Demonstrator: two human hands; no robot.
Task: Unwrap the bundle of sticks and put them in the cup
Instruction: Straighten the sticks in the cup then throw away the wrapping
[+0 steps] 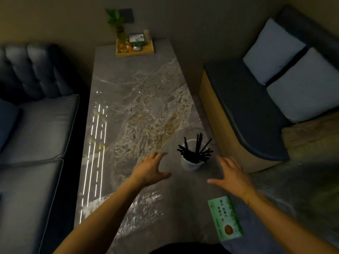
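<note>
A white cup (192,164) stands on the marble table (139,99) near its right edge. Several black sticks (196,150) stand in the cup and fan out above its rim. My left hand (153,168) hovers to the left of the cup, fingers spread, holding nothing. My right hand (233,176) hovers to the right of the cup, also spread and holding nothing. Neither hand touches the cup. No wrapper is in sight.
A green tissue box (226,218) lies at the table's near right corner. A wooden tray (135,47) with a plant and small items sits at the far end. A grey sofa (34,129) flanks the left, a dark bench with white cushions (286,74) the right.
</note>
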